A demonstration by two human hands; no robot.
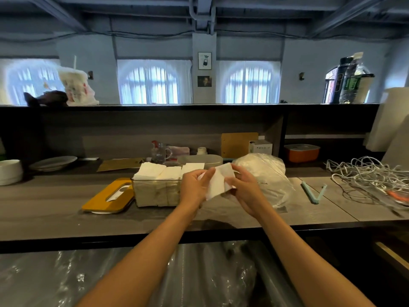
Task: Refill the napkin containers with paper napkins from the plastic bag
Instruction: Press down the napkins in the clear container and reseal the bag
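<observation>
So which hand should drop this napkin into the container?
Probably the left hand: it pinches the white paper napkin and sits right beside the clear rectangular napkin container. The right hand, also holding it, is nearer the crumpled clear plastic bag.

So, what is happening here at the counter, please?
A person is refilling a clear container with napkins. Both hands hold a few white napkins in the air, between the container and the plastic bag: the left hand grips one edge, the right hand the other. The container is already full, with napkins rising above its rim. Its yellow lid lies flat on the counter, to its left.
</observation>
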